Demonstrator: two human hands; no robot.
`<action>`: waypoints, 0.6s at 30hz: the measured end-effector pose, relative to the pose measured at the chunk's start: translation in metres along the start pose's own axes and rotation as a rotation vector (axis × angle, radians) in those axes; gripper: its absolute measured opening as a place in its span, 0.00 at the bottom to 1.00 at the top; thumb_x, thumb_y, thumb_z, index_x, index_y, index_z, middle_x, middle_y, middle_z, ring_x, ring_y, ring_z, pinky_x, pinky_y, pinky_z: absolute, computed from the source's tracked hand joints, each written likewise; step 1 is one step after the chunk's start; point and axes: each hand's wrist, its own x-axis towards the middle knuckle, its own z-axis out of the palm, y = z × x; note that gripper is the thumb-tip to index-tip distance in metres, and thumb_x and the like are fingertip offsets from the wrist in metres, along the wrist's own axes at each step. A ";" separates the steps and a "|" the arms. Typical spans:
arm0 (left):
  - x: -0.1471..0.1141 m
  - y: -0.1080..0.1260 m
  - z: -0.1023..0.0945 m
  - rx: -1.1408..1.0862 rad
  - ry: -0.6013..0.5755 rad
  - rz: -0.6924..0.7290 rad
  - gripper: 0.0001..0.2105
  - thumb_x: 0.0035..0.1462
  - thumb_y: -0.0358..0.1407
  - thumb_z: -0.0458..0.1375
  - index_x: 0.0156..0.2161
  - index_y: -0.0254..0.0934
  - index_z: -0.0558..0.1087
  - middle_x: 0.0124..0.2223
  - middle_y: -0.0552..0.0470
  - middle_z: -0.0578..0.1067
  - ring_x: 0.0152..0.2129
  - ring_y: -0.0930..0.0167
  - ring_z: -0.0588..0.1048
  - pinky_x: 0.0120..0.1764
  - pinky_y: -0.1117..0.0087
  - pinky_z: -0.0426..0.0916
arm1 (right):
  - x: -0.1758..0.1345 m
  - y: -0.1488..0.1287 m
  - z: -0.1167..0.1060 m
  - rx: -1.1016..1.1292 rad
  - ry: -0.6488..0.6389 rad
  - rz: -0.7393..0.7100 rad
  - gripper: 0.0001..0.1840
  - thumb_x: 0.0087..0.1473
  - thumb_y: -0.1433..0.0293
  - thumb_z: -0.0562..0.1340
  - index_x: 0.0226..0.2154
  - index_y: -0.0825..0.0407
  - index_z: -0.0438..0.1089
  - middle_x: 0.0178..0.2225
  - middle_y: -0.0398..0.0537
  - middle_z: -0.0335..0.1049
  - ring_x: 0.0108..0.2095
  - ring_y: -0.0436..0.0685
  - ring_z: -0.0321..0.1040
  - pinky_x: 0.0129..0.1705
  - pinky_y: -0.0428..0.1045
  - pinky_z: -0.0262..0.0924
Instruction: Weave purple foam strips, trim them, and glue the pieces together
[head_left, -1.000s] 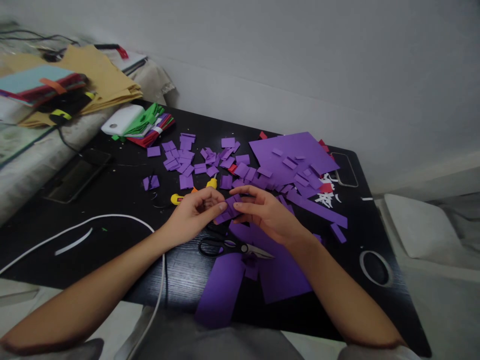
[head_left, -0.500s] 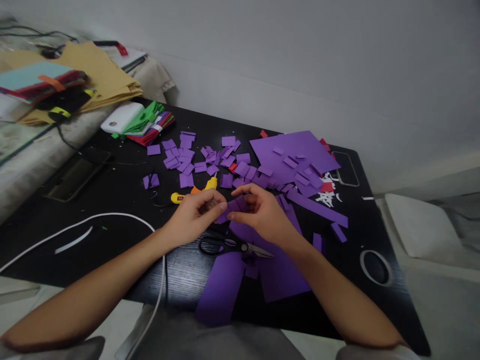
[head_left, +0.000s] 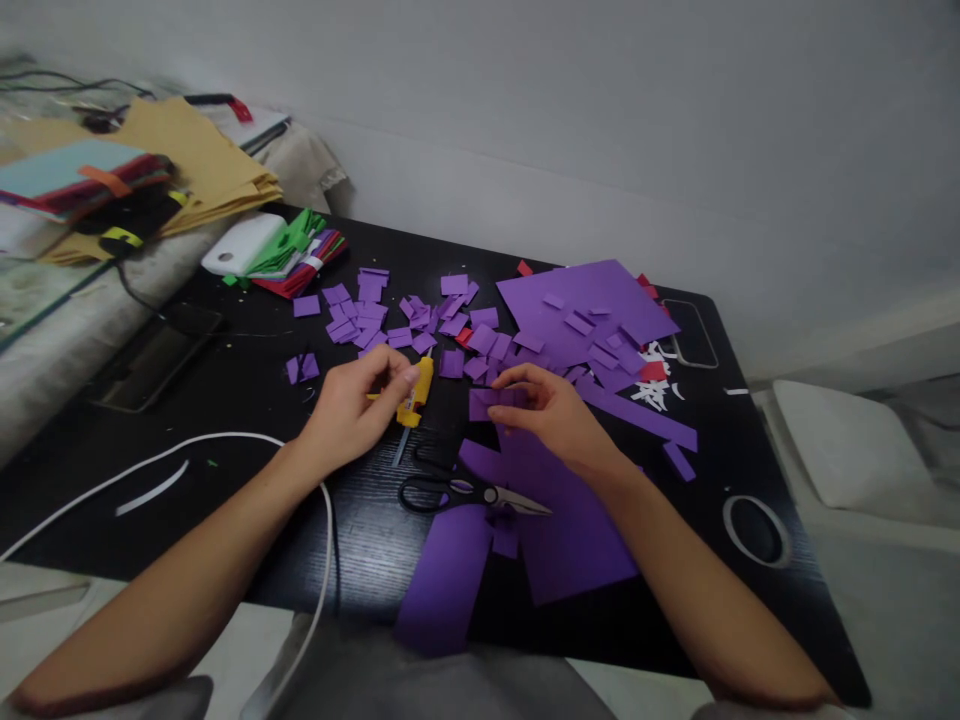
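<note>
My left hand is closed around the handle side of a yellow hot glue gun. The gun's nozzle points away from me, and a glue stick sticks out of its rear. Much of the handle is hidden by my fingers. Between the thumb and fingers of my right hand is a small folded purple paper piece. Just below the hands lie black-handled scissors, blades toward the right, across purple paper sheets.
Many small purple paper pieces are scattered beyond my hands. A large purple sheet lies at the back right, near a phone-like outline. A tape roll rests at right. A white cable loops at left, by stacked coloured paper.
My left hand has moved left off the paper piece and taken hold of the glue gun, which has turned. The purple piece stays in my right hand, slightly farther right.
</note>
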 end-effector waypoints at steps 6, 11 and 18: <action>0.009 -0.004 -0.015 0.261 -0.067 0.057 0.18 0.68 0.41 0.52 0.26 0.38 0.66 0.24 0.56 0.68 0.22 0.73 0.67 0.30 0.71 0.62 | -0.020 0.034 -0.017 0.149 0.180 0.012 0.19 0.41 0.65 0.78 0.35 0.48 0.74 0.34 0.39 0.72 0.26 0.48 0.70 0.31 0.49 0.72; 0.010 -0.011 -0.022 0.482 -0.290 0.097 0.10 0.56 0.36 0.56 0.43 0.38 0.73 0.45 0.45 0.76 0.42 0.60 0.75 0.47 0.60 0.70 | -0.029 0.045 -0.013 0.301 0.209 0.015 0.20 0.40 0.65 0.80 0.28 0.49 0.68 0.30 0.38 0.69 0.30 0.51 0.73 0.36 0.51 0.77; 0.009 -0.026 -0.016 0.719 -0.445 -0.005 0.18 0.48 0.34 0.58 0.47 0.36 0.72 0.47 0.40 0.72 0.41 0.54 0.75 0.47 0.53 0.72 | -0.029 0.053 -0.010 0.312 0.127 0.018 0.16 0.44 0.63 0.78 0.30 0.49 0.74 0.31 0.40 0.72 0.31 0.53 0.75 0.39 0.54 0.76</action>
